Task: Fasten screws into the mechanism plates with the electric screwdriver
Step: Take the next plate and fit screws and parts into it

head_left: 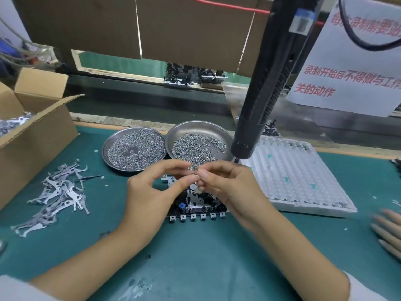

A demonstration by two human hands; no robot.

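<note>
Both hands, left (152, 192) and right (225, 183), pinch screws (194, 169) over the mechanism plate (195, 205), readying one; electric screwdriver (260, 101) hangs close.

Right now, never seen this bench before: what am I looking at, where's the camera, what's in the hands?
One picture, from a camera worn on the worker's head, looking down at a green mat. No robot. The left hand and right hand meet at their fingertips and pinch small screws above a mechanism plate. Behind sit two metal dishes of screws. The black electric screwdriver hangs unheld. At left are loose metal levers and a cardboard box; at right, a white tray.
</note>
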